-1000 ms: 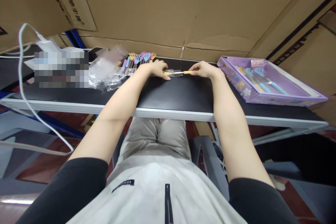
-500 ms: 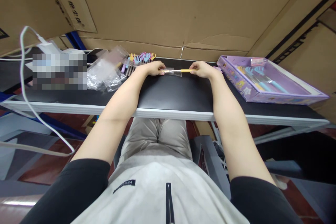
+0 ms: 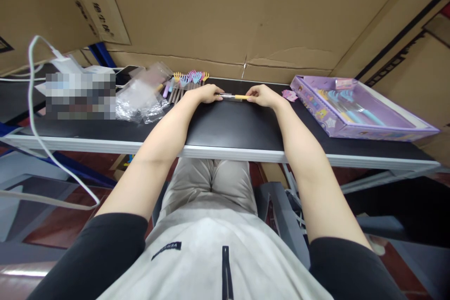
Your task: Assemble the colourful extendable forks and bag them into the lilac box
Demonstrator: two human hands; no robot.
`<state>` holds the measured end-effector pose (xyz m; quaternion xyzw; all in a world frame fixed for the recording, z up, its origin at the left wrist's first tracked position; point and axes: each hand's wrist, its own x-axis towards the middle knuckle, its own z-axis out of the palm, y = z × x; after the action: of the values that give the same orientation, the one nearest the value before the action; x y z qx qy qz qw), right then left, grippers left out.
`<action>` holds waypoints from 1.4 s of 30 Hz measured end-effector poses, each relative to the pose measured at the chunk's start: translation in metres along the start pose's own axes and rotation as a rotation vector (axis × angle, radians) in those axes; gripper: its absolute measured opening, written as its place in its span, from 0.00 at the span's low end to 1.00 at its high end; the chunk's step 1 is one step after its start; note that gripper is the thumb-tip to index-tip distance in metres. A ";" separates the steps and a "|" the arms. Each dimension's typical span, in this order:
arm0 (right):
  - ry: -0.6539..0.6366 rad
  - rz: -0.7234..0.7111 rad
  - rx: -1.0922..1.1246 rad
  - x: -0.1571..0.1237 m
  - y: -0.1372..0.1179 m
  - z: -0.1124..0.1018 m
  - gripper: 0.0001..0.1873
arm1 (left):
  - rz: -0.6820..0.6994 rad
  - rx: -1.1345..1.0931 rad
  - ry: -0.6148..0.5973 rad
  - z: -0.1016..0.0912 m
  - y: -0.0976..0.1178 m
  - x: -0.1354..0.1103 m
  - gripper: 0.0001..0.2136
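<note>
Both hands meet at the far middle of the black table (image 3: 228,126). My left hand (image 3: 207,93) is closed on the clear plastic sleeve end of a small utensil with a yellow handle (image 3: 234,97). My right hand (image 3: 262,95) pinches the yellow handle end. The utensil lies level between the two hands, just above the table top. Behind my left hand lies a row of small colourful forks (image 3: 188,77) in yellow, blue and pink.
A heap of clear plastic bags (image 3: 140,96) lies left of the hands. A purple gift box (image 3: 355,110) holding blue utensils sits at the right, with a small pink tag (image 3: 289,95) beside it. A white charger and cable (image 3: 38,79) hang at the far left. Cardboard walls stand behind.
My right hand has moved left, closer to my left hand, and the yellow-handled utensil has gone further into the clear sleeve. A pink tag now shows beside the purple box.
</note>
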<state>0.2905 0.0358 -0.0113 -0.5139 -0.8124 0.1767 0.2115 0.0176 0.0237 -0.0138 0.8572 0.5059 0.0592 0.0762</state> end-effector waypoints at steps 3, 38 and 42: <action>-0.005 0.027 0.032 0.001 -0.002 0.002 0.05 | 0.018 0.002 0.013 -0.001 0.004 -0.001 0.26; 0.074 -0.095 0.184 -0.005 -0.047 0.011 0.19 | 0.020 0.235 0.213 0.002 0.018 0.003 0.16; 0.095 -0.075 0.130 -0.007 -0.038 -0.003 0.17 | -0.001 0.225 0.230 0.003 0.015 0.004 0.15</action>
<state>0.2657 0.0137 0.0096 -0.4759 -0.8070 0.1965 0.2894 0.0324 0.0196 -0.0135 0.8476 0.5153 0.0998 -0.0786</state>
